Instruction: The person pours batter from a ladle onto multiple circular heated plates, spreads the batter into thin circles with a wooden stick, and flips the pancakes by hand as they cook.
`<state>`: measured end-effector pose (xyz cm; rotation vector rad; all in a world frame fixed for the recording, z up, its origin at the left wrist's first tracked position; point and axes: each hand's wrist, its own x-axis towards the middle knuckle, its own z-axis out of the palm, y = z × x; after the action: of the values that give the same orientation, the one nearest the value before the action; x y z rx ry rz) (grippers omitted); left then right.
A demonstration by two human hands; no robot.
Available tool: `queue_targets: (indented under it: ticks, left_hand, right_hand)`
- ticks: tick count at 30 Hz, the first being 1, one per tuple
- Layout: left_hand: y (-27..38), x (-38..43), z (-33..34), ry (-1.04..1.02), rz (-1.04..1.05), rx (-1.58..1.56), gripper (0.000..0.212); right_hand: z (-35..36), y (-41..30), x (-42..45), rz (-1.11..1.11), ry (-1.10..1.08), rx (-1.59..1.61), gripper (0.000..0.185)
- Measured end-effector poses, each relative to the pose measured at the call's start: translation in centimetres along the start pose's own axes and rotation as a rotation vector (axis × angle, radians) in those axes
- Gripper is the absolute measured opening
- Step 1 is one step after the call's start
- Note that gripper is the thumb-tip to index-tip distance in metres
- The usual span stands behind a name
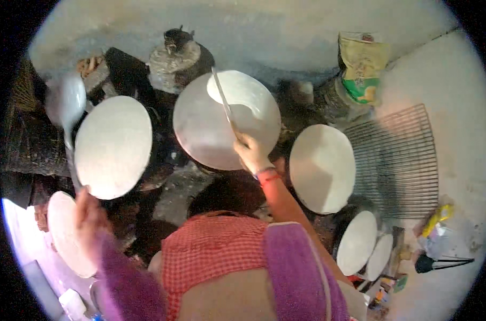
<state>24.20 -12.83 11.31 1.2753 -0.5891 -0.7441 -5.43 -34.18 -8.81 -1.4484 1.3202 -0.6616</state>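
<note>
My left hand [91, 212], blurred by motion, grips the handle of a metal ladle [73, 104] at the left. The ladle's bowl points away from me. My right hand [253, 154] holds a long thin spreading stick [223, 98] over the round griddle [203, 128] in the middle. White batter [247, 86] lies in a curved patch on the griddle's far side, partly under the stick. Bare grey metal shows on the rest. To the left is a pale round sheet [113, 147], and another pale round sheet [322, 168] lies to the right.
A wire rack [395, 164] leans at the right, below a yellow and green bag [361, 68]. A plastic-wrapped container [174, 60] stands behind the griddle. More pale discs sit at lower left [68, 234] and lower right [357, 242]. Black-handled tongs or a similar tool [439, 263] lie far right.
</note>
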Motion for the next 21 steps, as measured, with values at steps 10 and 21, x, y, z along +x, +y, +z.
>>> queue_targets:
  ticks: [10,21]
  left_hand:
    - [-8.0,0.0,-3.7,0.201,-0.192,-0.162,0.053]
    - [-9.3,-1.6,-3.7,0.044,-0.197,-0.255,0.041]
  right_hand:
    - [1.0,-1.0,-3.2,-0.141,0.130,0.032,0.039]
    - [-0.9,-1.7,0.9,0.111,-0.057,-0.031,0.042]
